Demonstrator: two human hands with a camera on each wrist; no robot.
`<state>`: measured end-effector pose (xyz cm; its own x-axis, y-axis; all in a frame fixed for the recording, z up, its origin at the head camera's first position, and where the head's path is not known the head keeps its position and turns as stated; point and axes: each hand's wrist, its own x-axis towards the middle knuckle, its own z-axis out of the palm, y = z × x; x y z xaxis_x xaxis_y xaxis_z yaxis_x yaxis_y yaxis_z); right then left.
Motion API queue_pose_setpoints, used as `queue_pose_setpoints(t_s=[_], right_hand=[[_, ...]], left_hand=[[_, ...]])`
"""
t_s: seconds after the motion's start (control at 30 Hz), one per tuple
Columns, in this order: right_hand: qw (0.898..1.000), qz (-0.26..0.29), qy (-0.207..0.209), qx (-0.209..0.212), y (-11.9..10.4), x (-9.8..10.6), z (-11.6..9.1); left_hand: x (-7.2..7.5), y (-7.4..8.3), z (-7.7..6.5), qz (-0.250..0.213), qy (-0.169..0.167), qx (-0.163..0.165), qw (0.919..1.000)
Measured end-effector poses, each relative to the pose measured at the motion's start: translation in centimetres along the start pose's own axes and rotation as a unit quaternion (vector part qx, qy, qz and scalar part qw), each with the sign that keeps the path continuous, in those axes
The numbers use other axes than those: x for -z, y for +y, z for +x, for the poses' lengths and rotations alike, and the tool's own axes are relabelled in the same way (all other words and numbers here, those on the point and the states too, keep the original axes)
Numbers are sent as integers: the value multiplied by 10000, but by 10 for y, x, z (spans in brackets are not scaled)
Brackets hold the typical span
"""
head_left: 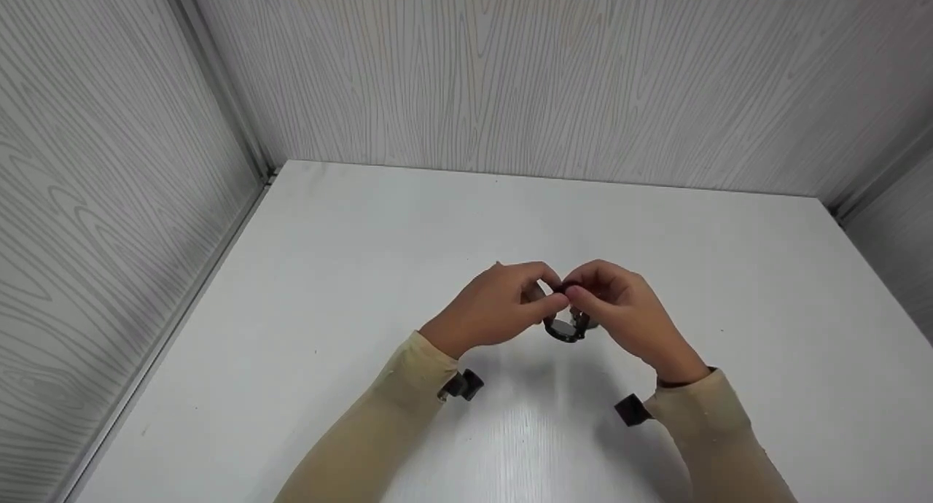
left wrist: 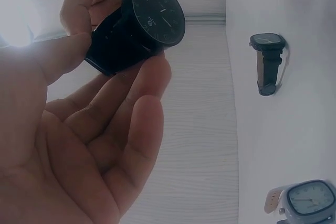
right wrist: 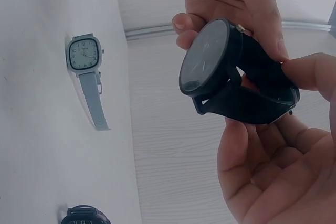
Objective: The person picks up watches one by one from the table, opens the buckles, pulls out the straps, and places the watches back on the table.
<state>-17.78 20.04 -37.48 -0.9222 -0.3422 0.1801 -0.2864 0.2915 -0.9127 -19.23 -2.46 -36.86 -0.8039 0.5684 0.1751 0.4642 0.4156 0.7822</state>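
Both hands hold a black wristwatch (head_left: pixel 564 332) above the white table. Its round black dial (left wrist: pixel 159 14) faces the left wrist camera, and the black strap (right wrist: pixel 247 106) bends round into a loop. The left hand (head_left: pixel 499 306) pinches the strap between thumb and forefinger. From the other side the right hand (head_left: pixel 630 313) pinches it too, its thumb beside the left thumb. Fingertips meet at the strap's end, opposite the dial. They cover the buckle, so whether it is fastened cannot be seen.
In the left wrist view a dark-strapped watch (left wrist: pixel 269 64) and a pale square watch (left wrist: pixel 311 199) appear on the white surface. The right wrist view shows a square watch with a pale strap (right wrist: pixel 84 54) and a dark watch (right wrist: pixel 85 216). Wood-grain panels (head_left: pixel 481 73) enclose the table (head_left: pixel 364 233).
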Motion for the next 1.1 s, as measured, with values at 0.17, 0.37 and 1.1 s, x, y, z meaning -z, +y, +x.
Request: queue_pose_setpoints(t_s=[0.17, 0.37, 1.1], right_hand=[[10000, 1, 13, -76, -2, 0, 0], [9999, -26, 115, -78, -2, -1, -1], [9995, 73, 268, -162, 0, -3, 1]], left_hand=[[0, 1, 0, -14, -40, 27, 10000], [2, 1, 0, -107, -66, 62, 9999], [2, -1, 1, -299, 16, 70, 9995]])
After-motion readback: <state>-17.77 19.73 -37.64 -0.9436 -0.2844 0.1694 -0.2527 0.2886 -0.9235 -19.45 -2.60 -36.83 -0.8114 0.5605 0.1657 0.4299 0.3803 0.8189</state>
